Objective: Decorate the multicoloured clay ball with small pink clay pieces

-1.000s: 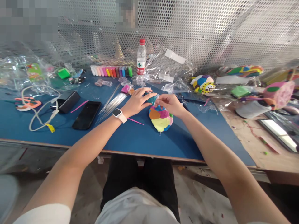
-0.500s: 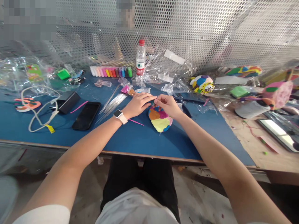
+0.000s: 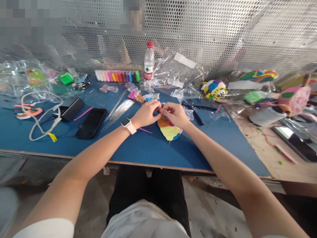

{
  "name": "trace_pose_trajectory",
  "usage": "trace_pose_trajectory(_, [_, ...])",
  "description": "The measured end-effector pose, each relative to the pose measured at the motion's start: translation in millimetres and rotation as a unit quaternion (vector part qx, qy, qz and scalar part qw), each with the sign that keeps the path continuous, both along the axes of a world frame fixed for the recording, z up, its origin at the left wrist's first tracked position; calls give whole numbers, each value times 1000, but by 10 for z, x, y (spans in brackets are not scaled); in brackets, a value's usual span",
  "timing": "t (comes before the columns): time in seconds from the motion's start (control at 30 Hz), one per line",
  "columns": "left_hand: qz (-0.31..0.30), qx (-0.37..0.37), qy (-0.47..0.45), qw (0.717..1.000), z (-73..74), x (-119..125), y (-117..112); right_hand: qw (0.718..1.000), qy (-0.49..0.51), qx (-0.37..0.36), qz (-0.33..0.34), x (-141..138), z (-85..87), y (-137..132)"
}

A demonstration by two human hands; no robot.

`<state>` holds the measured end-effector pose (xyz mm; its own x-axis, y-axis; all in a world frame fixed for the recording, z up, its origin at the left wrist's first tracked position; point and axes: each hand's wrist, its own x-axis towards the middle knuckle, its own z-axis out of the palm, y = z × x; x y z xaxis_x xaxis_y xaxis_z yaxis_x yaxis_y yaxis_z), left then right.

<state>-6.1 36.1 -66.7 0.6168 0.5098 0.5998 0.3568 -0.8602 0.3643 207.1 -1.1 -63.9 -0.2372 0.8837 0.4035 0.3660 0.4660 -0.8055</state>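
Observation:
My left hand [image 3: 147, 113], with a pale-strapped watch [image 3: 129, 125] on its wrist, has its fingers curled inward to meet the right one. My right hand [image 3: 176, 114] is closed in a pinch, its fingertips touching or nearly touching the left ones. Whatever sits between the fingertips is too small and covered to make out. Below the right hand lies a rounded, multicoloured clay piece [image 3: 170, 133] in yellow-green, orange, magenta and blue; its upper part is hidden by the hands. A thin pink strip [image 3: 145, 130] rests beside the left wrist.
Behind the hands are clay packets [image 3: 117, 76], a water bottle [image 3: 149, 64] and thin wires [image 3: 121, 109]. Dark-handled pliers [image 3: 196, 114] lie right of the hands. A phone [image 3: 91, 123], black box [image 3: 71, 108] and white cable [image 3: 37, 124] are left; a clay figure [image 3: 215, 89] stands back right.
My left hand's fingers were stretched out flatter and are now curled into a pinch. The right hand has shifted slightly, and a blue packet behind the left hand shows more.

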Motion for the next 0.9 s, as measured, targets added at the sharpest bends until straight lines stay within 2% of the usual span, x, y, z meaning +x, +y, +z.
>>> trace_pose_trajectory(0.17, [-4,-12,12,1000,-16,-11,20,1000,-29,7,9,29,-3,16])
trace_pose_trajectory(0.4, [-33,-79,-33,996,6,-36,38,999,-29,-2,38,72,-36,56])
trace_pose_trajectory(0.5, [-35,-66,-28,997,-4,-51,62,998,-39,9,43,73,-23,58])
trace_pose_trajectory(0.6, [-30,-57,-18,998,-23,-54,85,998,-51,18,24,69,-8,48])
trace_pose_trajectory(0.77, [-21,-91,-27,995,-65,-25,94,996,-75,35,-33,73,-15,36])
trace_pose_trajectory(0.9, [-32,-140,-56,988,-89,-10,97,998,-55,20,-33,83,-24,50])
